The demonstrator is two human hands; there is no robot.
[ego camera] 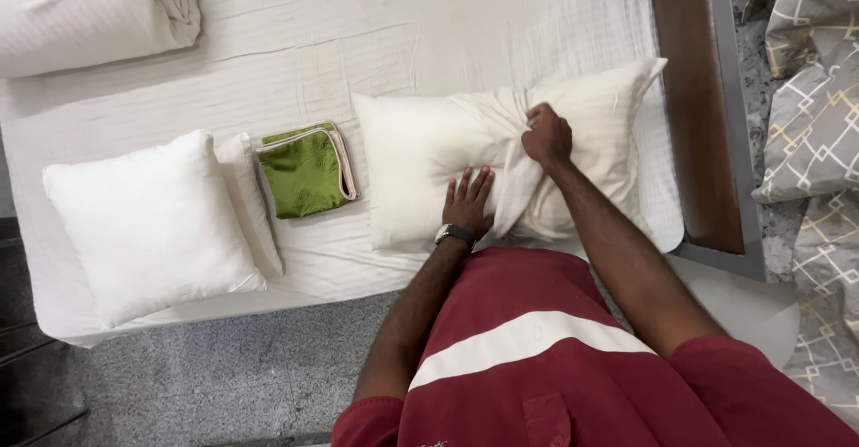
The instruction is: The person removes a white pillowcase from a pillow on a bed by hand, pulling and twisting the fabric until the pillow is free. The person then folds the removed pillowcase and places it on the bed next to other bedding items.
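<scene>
A soft, plump white pillow (412,165) lies at frame centre on the bed (295,44), its wrinkled cream pillowcase (591,134) bunched right of centre. The right hand (547,134) is fisted around the gathered cloth; the left hand (467,202), fingers spread flat, presses the pillow just below. A folded green cloth (304,171) lies left.

The white-sheeted bed (295,44) carries a long pillow (412,156), square cushions (148,223) and a folded green cloth (304,171).
</scene>
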